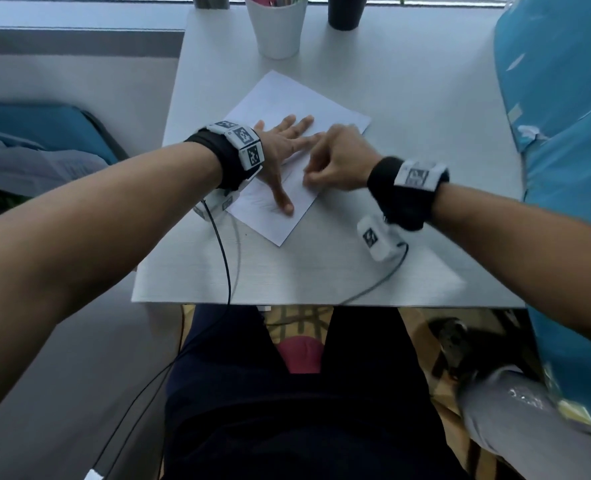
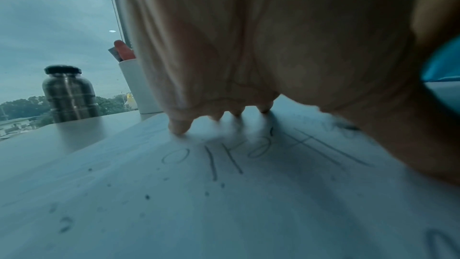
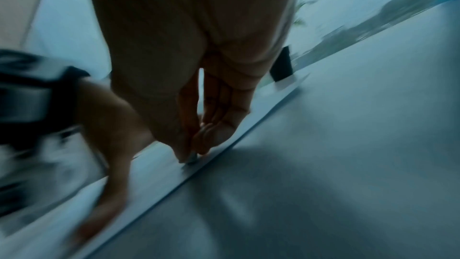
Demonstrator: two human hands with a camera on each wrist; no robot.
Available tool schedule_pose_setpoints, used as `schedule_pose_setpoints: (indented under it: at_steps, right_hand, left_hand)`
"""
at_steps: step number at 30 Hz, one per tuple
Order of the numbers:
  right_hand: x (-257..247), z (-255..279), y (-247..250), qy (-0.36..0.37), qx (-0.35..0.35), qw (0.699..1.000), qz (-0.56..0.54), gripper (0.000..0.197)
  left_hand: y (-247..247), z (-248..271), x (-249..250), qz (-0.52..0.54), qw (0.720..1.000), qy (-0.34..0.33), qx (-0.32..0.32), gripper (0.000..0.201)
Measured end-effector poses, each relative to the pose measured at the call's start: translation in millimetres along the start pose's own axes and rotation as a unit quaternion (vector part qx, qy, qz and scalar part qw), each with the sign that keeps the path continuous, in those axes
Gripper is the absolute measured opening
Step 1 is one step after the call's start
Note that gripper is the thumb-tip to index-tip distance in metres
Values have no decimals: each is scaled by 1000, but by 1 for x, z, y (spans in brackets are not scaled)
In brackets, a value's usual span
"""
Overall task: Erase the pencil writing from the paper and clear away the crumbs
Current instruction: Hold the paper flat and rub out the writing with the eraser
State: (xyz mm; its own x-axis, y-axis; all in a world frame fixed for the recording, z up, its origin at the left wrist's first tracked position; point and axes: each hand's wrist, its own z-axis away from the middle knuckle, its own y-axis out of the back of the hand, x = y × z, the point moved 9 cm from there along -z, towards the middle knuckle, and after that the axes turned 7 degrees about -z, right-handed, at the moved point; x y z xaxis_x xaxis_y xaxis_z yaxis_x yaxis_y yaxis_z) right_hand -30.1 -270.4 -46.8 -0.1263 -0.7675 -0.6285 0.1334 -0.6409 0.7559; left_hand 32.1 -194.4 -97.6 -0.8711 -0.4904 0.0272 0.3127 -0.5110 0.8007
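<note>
fingers [image 1: 304,124] of the left hand [image 1: 280,143] are spread and flat on the paper [image 1: 280,98], thumb splayed toward the sheet's near corner, pinning it. right hand [image 1: 335,161] has fingers curled, thumb and fingertips pinching a small eraser [image 3: 193,158] against the sheet close to its right edge; only the tip shows in the right wrist view and it's blurred, so can't tell its shape.

paper lies at an angle mid-table [image 1: 408,109], between the two hands and the far edge. single sheet: light, floppy, slides easily on a smooth top, and likely to crease or tear if rubbed unpinned. my read: keep the flat palm hold near the rub zone and stroke away from the pinning hand, not toward it. eraser looks small, so a fingertip pinch low on it is the sensible grip.

pencil writing [image 2: 224,159] is not yet erased under the left palm; dark crumbs [image 2: 147,197] are scattered on the sheet nearer the wrist. they're loose and should brush off.

table is pale and matte. white cup [image 1: 276,26] and dark cup [image 1: 346,10] stand at the far edge by the window, metal jar [image 2: 69,94] too. blue bag [image 1: 564,116] along the right side.
</note>
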Motion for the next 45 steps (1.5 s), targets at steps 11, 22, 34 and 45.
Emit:
schedule_pose_setpoints:
  at_steps: [11,22,34,45]
  right_hand:
    - [11,-7,6,-37,19,999,-33,8]
    - [14,-23,31,-35,46,998,-3,12]
    - [25,-36,49,-51,98,994,-5,10]
    - [26,-38,59,-60,123,991,7,15]
  left_hand:
    - [0,-2,-1,12,1000,-2,6,161]
    - [0,-2,-2,9,1000,2,3,159]
    - [1,0,1,4,1000,4,-2,168]
    - [3,2,1,6,1000,7,-2,169]
